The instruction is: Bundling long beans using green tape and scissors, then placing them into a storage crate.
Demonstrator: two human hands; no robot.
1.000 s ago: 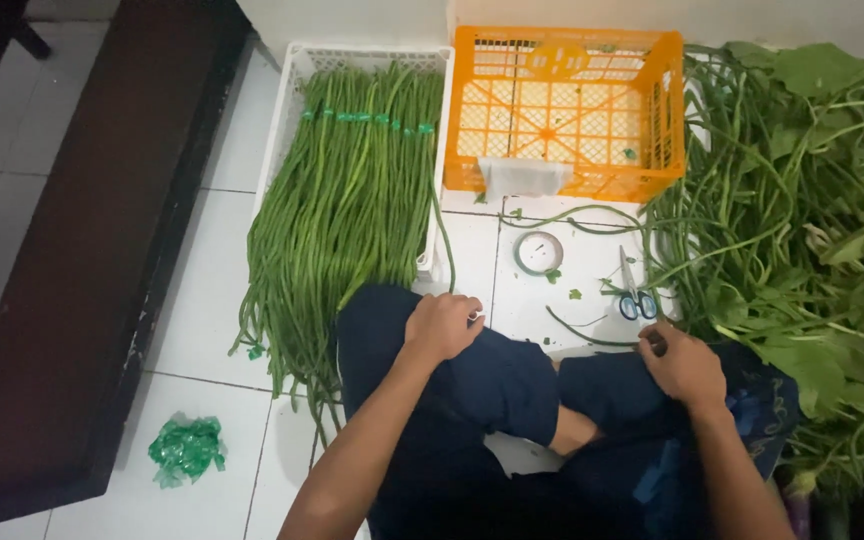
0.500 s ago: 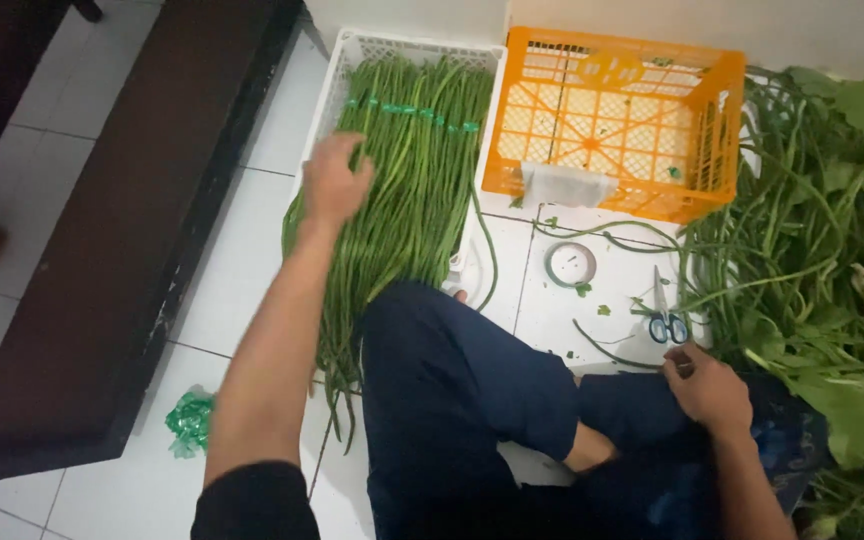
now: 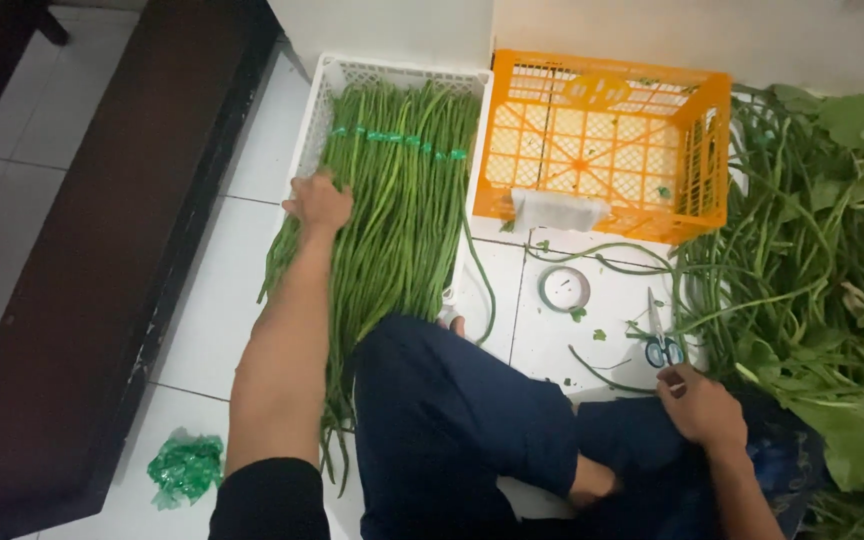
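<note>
Nearest, the right hand (image 3: 700,405) rests curled on the knee, holding nothing that can be seen, just below a pair of blue-handled scissors (image 3: 660,345) on the white tiled floor (image 3: 217,310). A roll of tape (image 3: 564,288) lies slightly beyond. To the left, the left hand (image 3: 318,202) lies palm-down, fingers spread, on the long beans (image 3: 402,215); whether it grips any cannot be told. The beans spill forward from a white crate (image 3: 337,75). An orange crate (image 3: 607,150) stands beside it; leafy greens (image 3: 812,270) are heaped at right.
</note>
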